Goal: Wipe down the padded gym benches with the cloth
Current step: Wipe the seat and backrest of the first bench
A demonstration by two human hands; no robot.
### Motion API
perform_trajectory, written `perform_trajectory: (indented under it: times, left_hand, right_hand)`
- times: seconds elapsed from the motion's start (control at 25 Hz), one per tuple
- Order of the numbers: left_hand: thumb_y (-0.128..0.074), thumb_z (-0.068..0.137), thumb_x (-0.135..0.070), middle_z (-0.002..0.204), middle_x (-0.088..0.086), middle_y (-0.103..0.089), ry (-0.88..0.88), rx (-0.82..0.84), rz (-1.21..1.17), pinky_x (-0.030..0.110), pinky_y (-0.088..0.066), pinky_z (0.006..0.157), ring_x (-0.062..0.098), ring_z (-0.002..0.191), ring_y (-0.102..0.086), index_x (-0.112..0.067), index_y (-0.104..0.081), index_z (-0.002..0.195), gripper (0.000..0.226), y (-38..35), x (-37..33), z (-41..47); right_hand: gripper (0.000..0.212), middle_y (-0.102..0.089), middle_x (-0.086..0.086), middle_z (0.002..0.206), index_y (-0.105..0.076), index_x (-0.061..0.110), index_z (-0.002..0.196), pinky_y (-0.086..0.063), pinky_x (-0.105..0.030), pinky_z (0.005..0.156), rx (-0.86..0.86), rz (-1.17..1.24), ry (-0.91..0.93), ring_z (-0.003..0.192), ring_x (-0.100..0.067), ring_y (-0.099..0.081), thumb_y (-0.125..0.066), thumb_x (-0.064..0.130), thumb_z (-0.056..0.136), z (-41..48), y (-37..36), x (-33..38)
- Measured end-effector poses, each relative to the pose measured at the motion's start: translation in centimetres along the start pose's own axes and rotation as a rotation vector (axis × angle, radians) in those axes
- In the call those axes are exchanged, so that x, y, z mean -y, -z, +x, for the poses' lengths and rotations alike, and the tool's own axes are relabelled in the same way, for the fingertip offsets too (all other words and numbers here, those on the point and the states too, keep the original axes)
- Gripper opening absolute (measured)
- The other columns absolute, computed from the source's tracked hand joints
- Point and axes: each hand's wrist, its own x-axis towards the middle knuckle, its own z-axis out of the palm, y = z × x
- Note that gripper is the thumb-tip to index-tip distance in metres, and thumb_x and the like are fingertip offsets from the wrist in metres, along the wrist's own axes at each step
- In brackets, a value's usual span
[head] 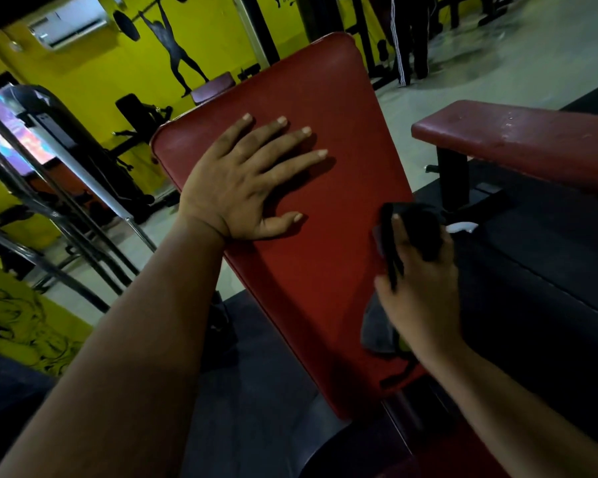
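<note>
yellow wall point(97, 70) with a black weightlifter mural point(174, 46), wall air conditioner point(70, 26), pale grey floor point(532, 60), dark floor mats point(549, 291)

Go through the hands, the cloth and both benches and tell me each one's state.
Left hand: open, flat on the near bench pad, fingers spread.
Right hand: grips the cloth at that pad's right edge.
Cloth: dark, bunched.
Near bench pad: red, under the left hand.
Far bench: flat, untouched, pale specks on top.
</note>
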Motion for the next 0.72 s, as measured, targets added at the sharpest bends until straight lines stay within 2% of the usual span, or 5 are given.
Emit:
perform_trajectory:
  times: [0.16, 0.32, 0.44, 0.52, 0.72]
  left_hand:
    - [-0.042, 0.089, -0.068, 0.152, 0.004, -0.043, 0.029, 0.016, 0.013, 0.052, -0.027, 0.115, 0.028, 0.142, -0.037, -0.029, -0.039, 0.15, 0.072, -0.1, -0.2, -0.1]
    - [-0.044, 0.088, -0.066, 0.152, 0.004, -0.043, 0.023, 0.011, 0.009, 0.051, -0.025, 0.116, 0.029, 0.142, -0.037, -0.027, -0.043, 0.149, 0.072, -0.3, -0.4, -0.3]
    - [-0.045, 0.089, -0.064, 0.152, 0.005, -0.044, 0.038, 0.0, -0.001, 0.052, -0.025, 0.116, 0.029, 0.142, -0.037, -0.026, -0.043, 0.149, 0.071, -0.4, -0.3, -0.3]
    - [-0.045, 0.089, -0.063, 0.152, 0.005, -0.043, 0.041, -0.004, -0.001, 0.053, -0.026, 0.115, 0.03, 0.143, -0.037, -0.026, -0.042, 0.149, 0.07, -0.4, -0.4, -0.3]
    - [-0.045, 0.091, -0.062, 0.154, 0.005, -0.041, 0.045, -0.012, 0.004, 0.053, -0.025, 0.116, 0.03, 0.144, -0.035, -0.026, -0.04, 0.15, 0.069, -0.5, -0.5, -0.5]
  right_hand:
    - [0.093, -0.016, -0.027, 0.154, -0.019, 0.048, 0.149, -0.053, -0.044, 0.08, 0.118, -0.076, 0.082, 0.115, -0.043, -0.047, -0.074, 0.035, 0.076, -4.9, -2.0, 4.8]
    - [0.098, -0.036, -0.024, 0.147, -0.038, 0.046, 0.144, -0.055, -0.038, 0.056, 0.247, -0.107, 0.279, 0.089, -0.033, -0.056, -0.085, 0.039, 0.059, -8.3, -3.9, 6.9]
    - [0.059, -0.035, -0.014, 0.15, -0.047, 0.048, 0.137, -0.051, -0.04, 0.059, 0.245, -0.298, 0.673, 0.088, -0.033, -0.056, -0.057, 0.027, 0.083, -9.6, -4.7, 4.5]
    - [0.049, -0.034, -0.006, 0.15, -0.055, 0.049, 0.129, -0.051, -0.041, 0.061, 0.194, -0.39, 0.819, 0.093, -0.035, -0.054, -0.037, 0.024, 0.091, -9.4, -4.5, 2.3]
    - [0.043, -0.038, -0.006, 0.147, -0.062, 0.049, 0.121, -0.05, -0.042, 0.058, 0.023, -0.427, 0.826, 0.086, -0.04, -0.059, -0.046, 0.022, 0.091, -5.7, -2.3, -1.9]
